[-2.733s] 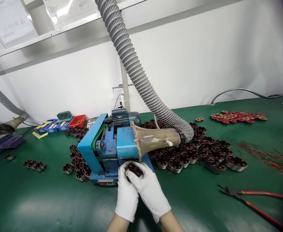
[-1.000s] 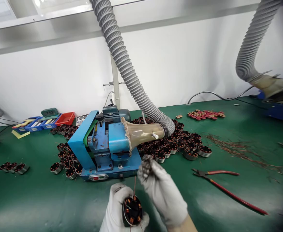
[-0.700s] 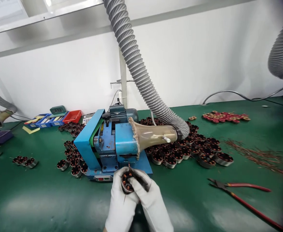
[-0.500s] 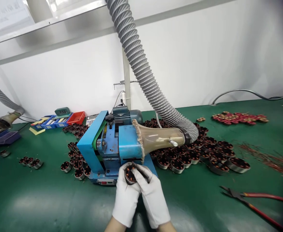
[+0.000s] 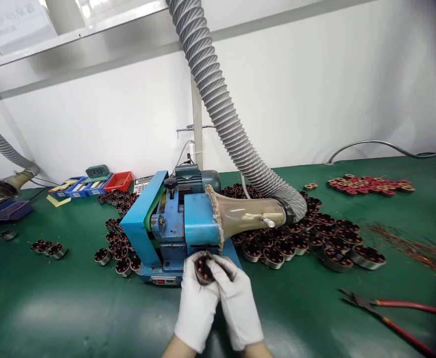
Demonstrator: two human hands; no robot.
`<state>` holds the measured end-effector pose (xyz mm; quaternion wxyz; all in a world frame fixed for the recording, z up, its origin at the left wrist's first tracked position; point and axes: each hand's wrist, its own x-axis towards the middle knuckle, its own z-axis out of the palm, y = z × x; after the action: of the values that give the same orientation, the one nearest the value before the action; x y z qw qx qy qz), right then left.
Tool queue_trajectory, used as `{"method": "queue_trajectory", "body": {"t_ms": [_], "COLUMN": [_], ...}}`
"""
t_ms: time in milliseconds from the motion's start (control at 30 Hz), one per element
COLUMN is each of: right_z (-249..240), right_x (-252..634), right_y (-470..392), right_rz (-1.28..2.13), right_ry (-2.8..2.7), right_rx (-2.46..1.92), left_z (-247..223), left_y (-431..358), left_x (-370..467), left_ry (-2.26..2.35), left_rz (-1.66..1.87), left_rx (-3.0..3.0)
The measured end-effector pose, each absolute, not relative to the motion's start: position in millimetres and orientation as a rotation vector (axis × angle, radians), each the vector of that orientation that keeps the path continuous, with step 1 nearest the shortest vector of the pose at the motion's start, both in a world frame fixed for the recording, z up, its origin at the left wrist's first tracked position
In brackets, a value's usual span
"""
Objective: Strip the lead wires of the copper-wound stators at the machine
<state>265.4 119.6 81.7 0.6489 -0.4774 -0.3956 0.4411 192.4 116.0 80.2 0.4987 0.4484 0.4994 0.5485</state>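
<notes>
A round motor stator (image 5: 204, 271), with a metal rim, black inside and copper windings, is held in front of the blue belt machine (image 5: 202, 226). My left hand (image 5: 197, 303), in a white glove, is closed around its left side and underside. From the right, my gloved right hand (image 5: 238, 298) is closed too, thumb and fingers pressed together at the stator's upper right edge. Its fingertips look dark; whether they also pinch a fine wire is too small to tell. Both hands are just below the machine's blue hood, close to its base.
Many stators (image 5: 273, 256) crowd the bench right of the machine; more (image 5: 123, 266) stand left. A grey hose (image 5: 221, 99) joins the clear funnel (image 5: 251, 216). Red-handled pliers (image 5: 374, 303), loose copper wires (image 5: 411, 246), red rings (image 5: 367, 184) and bins (image 5: 119, 181) lie around.
The stator and both hands have shifted very slightly right and the stator's face has turned a little. The whole view has moved slightly. Both hands keep their hold.
</notes>
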Motion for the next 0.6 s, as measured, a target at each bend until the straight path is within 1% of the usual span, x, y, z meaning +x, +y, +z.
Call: {"method": "queue_trajectory", "body": {"t_ms": [133,233,400,500,600], "right_z": [65,55,52,45,32], "right_x": [264,265,272,270,262], "right_y": [92,74,67,72,74], "right_rz": [0.938,0.922,0.938,0.987,1.117], "right_ry": [-0.936,-0.983,-1.123,-1.094,-1.155], "right_rx": [-1.015,-0.974,-0.960,-1.072,-1.225], "left_z": [60,50,66,84,98], "left_y": [91,80,69,58,49], "left_x": [176,165,149,135,120], "left_ry": [1.211,1.062,0.795,0.596,0.269], "left_rz": [1.370,1.446,1.352,1.220,1.075], "left_rx": [1.300,1.377,0.884,0.656,0.314]}}
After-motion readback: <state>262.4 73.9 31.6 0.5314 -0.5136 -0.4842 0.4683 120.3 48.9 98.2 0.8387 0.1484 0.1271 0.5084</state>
